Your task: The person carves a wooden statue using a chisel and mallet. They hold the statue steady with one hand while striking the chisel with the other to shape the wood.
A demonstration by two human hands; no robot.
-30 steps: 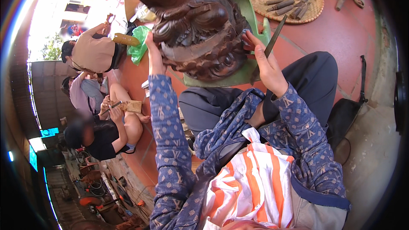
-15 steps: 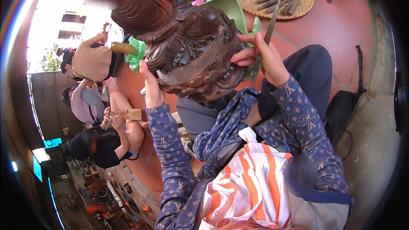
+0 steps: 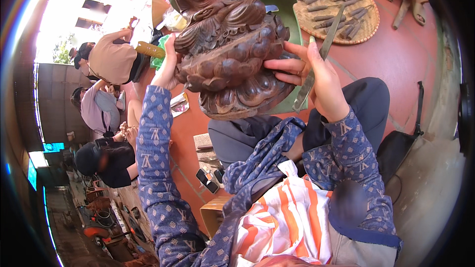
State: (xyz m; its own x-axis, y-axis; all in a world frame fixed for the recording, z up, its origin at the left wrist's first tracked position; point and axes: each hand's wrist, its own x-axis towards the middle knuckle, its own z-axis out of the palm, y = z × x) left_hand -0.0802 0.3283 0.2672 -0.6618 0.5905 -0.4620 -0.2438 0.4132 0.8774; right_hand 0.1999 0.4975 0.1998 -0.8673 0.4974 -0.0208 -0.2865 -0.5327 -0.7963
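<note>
A dark brown carved wooden statue (image 3: 230, 54), a seated figure on a lotus base, is held up before me over my lap. Its top runs out of the picture. My left hand (image 3: 167, 66) is closed on its left side, with part of the fingers hidden behind the carving. On the other side, the fingers of my right hand (image 3: 311, 71) press against the lotus petals. That same hand also keeps a long, flat metal file (image 3: 326, 44) between thumb and fingers, slanting up to the right.
A round woven tray (image 3: 307, 17) with several carving tools lies at the far right. Near my crossed legs are a phone (image 3: 208, 181) and a cardboard box (image 3: 212, 212). A black bag (image 3: 398, 146) rests at right. Several people sit at left, one with a black cap (image 3: 88, 157).
Both hands have turned the statue more upright and its lotus base shows more fully. My left hand has shifted to the left and up. The file has stayed in my right hand.
</note>
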